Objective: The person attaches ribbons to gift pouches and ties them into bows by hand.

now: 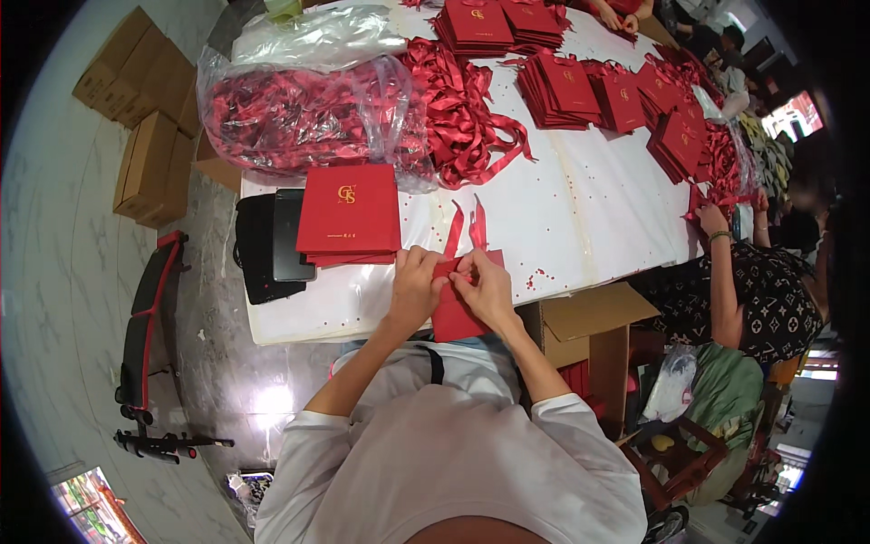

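Observation:
A flat red gift bag (462, 317) lies at the table's front edge, close to my body. Both my hands are closed at its upper part, fingertips nearly meeting. My left hand (417, 286) grips its left side, the thumb pointing inward. My right hand (483, 288) pinches at its upper middle; what exactly sits between those fingertips is hidden. Two ends of a red ribbon (478, 227) stretch from the bag's far edge across the white tabletop. Left of my hands, a neat stack of red gift bags (349, 213) with gold print rests beside a dark flat device (292, 238).
A clear plastic sack of red ribbons (308, 113) spills loose ribbons (453, 118) on the white table (544, 199). More bag stacks (557, 89) stand farther right. An opened carton (594, 331) sits by my right elbow. A co-worker's hand (713, 220) handles ribbons at right.

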`<control>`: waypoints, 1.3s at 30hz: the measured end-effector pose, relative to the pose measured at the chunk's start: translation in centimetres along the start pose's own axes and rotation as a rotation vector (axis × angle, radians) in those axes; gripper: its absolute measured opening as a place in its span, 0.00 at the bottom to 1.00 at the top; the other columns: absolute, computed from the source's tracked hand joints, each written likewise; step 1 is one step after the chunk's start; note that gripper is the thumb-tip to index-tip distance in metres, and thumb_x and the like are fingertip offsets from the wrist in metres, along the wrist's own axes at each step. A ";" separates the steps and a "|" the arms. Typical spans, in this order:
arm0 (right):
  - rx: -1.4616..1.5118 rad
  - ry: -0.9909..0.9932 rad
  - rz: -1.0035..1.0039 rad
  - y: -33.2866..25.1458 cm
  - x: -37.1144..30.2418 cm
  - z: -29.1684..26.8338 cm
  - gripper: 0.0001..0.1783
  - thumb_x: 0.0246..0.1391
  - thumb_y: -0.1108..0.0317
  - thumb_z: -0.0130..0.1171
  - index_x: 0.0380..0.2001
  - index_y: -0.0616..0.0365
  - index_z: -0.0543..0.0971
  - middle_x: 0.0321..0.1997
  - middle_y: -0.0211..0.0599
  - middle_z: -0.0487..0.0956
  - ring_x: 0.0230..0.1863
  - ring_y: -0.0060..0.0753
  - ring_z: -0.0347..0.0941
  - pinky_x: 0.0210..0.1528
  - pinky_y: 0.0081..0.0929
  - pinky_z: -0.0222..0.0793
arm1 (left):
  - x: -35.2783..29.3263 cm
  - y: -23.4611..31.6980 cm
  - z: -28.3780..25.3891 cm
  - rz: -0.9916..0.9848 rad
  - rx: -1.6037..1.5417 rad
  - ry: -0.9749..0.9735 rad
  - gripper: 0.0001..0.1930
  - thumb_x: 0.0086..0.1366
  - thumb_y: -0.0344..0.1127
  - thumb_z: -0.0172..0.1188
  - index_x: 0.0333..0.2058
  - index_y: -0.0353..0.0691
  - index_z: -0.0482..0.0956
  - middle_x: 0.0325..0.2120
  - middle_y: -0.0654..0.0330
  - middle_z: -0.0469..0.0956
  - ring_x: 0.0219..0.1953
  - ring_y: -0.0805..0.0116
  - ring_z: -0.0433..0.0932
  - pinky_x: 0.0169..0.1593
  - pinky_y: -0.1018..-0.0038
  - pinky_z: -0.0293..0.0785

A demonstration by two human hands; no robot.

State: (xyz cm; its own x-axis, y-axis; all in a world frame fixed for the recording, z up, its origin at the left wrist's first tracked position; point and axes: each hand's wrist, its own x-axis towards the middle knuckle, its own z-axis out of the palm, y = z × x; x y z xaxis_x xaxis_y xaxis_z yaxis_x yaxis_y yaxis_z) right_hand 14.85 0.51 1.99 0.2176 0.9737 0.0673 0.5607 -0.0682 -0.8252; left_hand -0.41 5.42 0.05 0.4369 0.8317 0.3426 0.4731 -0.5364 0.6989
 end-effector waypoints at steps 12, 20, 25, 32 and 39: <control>0.021 0.019 0.048 -0.4 -0.1 0.4 0.11 0.47 0.72 0.67 0.26 0.60 0.72 0.21 0.35 0.76 0.22 0.28 0.72 0.26 0.26 0.67 | 0.0 0.1 0.5 0.029 -0.007 0.012 0.11 0.53 0.20 0.60 0.35 0.40 0.77 0.30 0.55 0.75 0.36 0.51 0.69 0.42 0.61 0.67; -0.066 0.026 -0.057 -0.6 -0.4 -0.3 0.09 0.49 0.70 0.65 0.31 0.56 0.75 0.23 0.39 0.77 0.26 0.46 0.76 0.29 0.39 0.71 | -0.2 0.8 0.7 -0.033 -0.039 0.027 0.05 0.59 0.27 0.55 0.33 0.40 0.78 0.29 0.55 0.79 0.33 0.52 0.72 0.40 0.59 0.68; -0.312 0.045 -0.285 -0.9 0.6 -1.8 0.17 0.41 0.65 0.73 0.34 0.55 0.77 0.33 0.38 0.75 0.38 0.45 0.72 0.39 0.39 0.68 | 0.4 1.2 0.3 -0.053 -0.061 -0.024 0.05 0.57 0.27 0.57 0.32 0.41 0.79 0.28 0.56 0.78 0.33 0.52 0.72 0.39 0.60 0.68; -0.154 -0.141 -0.360 2.1 2.7 -3.8 0.16 0.44 0.56 0.72 0.25 0.57 0.80 0.28 0.39 0.78 0.34 0.46 0.73 0.38 0.39 0.65 | 1.9 2.6 -0.5 0.061 -0.025 -0.016 0.04 0.59 0.27 0.58 0.34 0.40 0.77 0.30 0.54 0.74 0.34 0.50 0.74 0.37 0.58 0.71; -0.011 -0.293 -0.312 3.3 2.8 -4.7 0.14 0.55 0.58 0.65 0.29 0.61 0.81 0.27 0.44 0.78 0.34 0.45 0.74 0.38 0.36 0.69 | 2.9 2.3 -2.3 -0.008 -0.202 -0.259 0.10 0.56 0.31 0.66 0.37 0.40 0.78 0.31 0.54 0.75 0.35 0.52 0.75 0.38 0.63 0.73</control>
State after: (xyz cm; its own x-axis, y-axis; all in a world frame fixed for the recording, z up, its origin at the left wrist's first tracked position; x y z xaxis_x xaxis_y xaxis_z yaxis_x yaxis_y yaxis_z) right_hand 21.01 2.00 2.09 -0.1997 0.9684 0.1495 0.5721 0.2391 -0.7845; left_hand 0.21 6.92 4.06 0.6260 0.7579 0.1835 0.3272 -0.4689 0.8204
